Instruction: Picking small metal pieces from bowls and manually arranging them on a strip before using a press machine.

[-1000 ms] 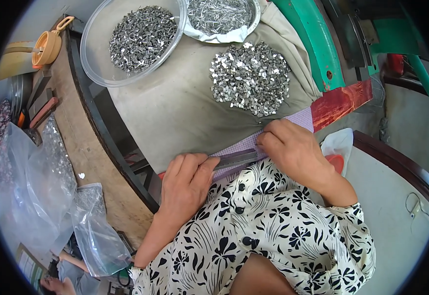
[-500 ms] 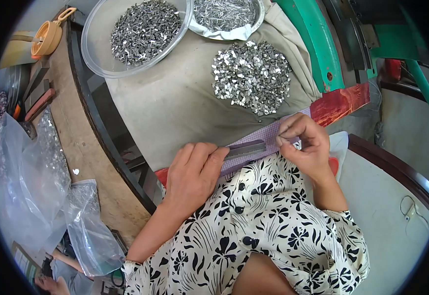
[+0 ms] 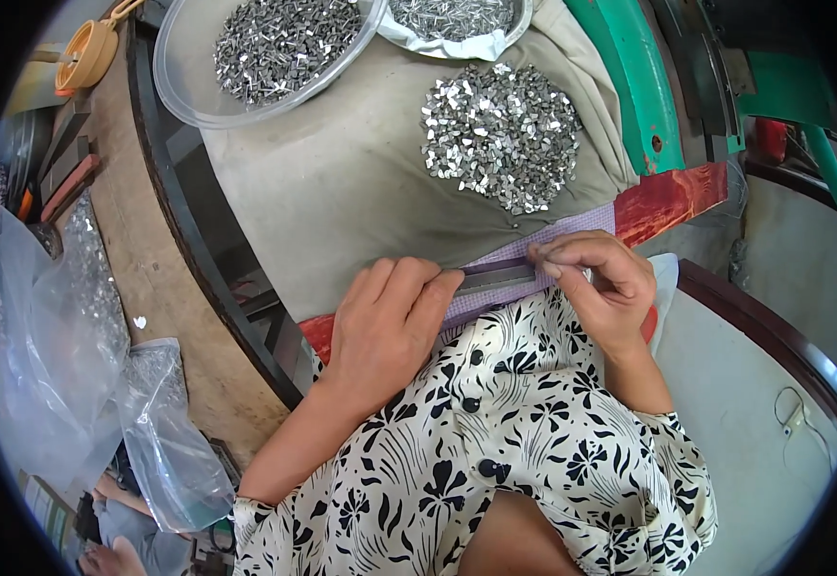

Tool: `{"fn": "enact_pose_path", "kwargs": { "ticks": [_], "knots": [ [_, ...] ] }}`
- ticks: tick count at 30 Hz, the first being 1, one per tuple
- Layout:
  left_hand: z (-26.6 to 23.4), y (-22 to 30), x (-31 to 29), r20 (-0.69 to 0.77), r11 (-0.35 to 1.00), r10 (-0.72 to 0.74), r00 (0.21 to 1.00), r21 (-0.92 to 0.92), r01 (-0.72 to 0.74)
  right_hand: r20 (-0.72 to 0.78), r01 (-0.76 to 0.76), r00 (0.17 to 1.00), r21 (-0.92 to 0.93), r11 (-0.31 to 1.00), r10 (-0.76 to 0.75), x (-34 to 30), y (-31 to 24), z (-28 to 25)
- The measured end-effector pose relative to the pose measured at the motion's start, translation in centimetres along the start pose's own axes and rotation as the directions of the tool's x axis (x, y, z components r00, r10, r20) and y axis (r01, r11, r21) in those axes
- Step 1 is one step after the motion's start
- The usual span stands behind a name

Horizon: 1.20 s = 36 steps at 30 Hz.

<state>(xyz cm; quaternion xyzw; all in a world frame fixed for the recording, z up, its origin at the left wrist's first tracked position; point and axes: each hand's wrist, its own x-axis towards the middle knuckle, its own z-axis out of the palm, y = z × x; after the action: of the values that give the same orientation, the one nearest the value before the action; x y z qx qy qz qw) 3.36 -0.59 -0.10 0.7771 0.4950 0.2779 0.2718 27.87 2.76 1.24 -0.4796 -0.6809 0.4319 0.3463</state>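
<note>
Clamping a flat, dark-grey metal bar [image 3: 500, 279] by its left end over purple checked cloth [image 3: 586, 224], the left hand [image 3: 393, 326] faces the right hand [image 3: 606, 288], whose fingertips sit close together at the other end, whether gripping or not cannot be told. Beyond, on olive-grey cloth [image 3: 342, 182], lie a round heap of small silvery metal pieces [image 3: 503, 139], a clear round plastic bowl [image 3: 188, 58] and a white-lined round bowl [image 3: 481, 45].

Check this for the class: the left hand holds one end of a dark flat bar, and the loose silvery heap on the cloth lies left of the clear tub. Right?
The side is wrong: in the head view, the loose silvery heap on the cloth lies right of the clear tub. The rest stands: the left hand holds one end of a dark flat bar.
</note>
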Motion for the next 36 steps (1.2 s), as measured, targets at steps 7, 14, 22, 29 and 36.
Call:
{"fn": "enact_pose_path", "kwargs": {
  "ticks": [7, 14, 22, 29, 36],
  "knots": [
    [-0.1, 0.2, 0.5, -0.025, 1.000, -0.014, 1.000, -0.004, 0.014, 0.139, 0.174, 0.980, -0.230, 0.957, -0.145, 0.6, -0.3, 1.2],
    [-0.1, 0.2, 0.7, -0.040, 0.999, -0.030, 0.999, -0.021, 0.030, 0.140, 0.181, 0.980, -0.315, 0.932, -0.143, -0.1, 0.4, 2.2],
    [-0.1, 0.3, 0.7, -0.032, 0.999, -0.037, 0.999, -0.027, 0.037, 0.113, 0.230, 0.973, -0.389, 0.892, -0.202, 0.0, -0.2, 2.3],
    [-0.5, 0.3, 0.4, 0.037, 0.996, -0.067, 0.997, -0.048, 0.068, 0.213, 0.366, 0.930, -0.511, 0.778, -0.298, 0.9, -1.5, 1.4],
    [-1.5, 0.1, -0.9, 0.038, 0.997, -0.070, 0.997, -0.014, 0.071, 0.213, 0.218, 0.967, -0.420, 0.881, -0.137, 2.1, -1.2, 0.4]
  ]
}}
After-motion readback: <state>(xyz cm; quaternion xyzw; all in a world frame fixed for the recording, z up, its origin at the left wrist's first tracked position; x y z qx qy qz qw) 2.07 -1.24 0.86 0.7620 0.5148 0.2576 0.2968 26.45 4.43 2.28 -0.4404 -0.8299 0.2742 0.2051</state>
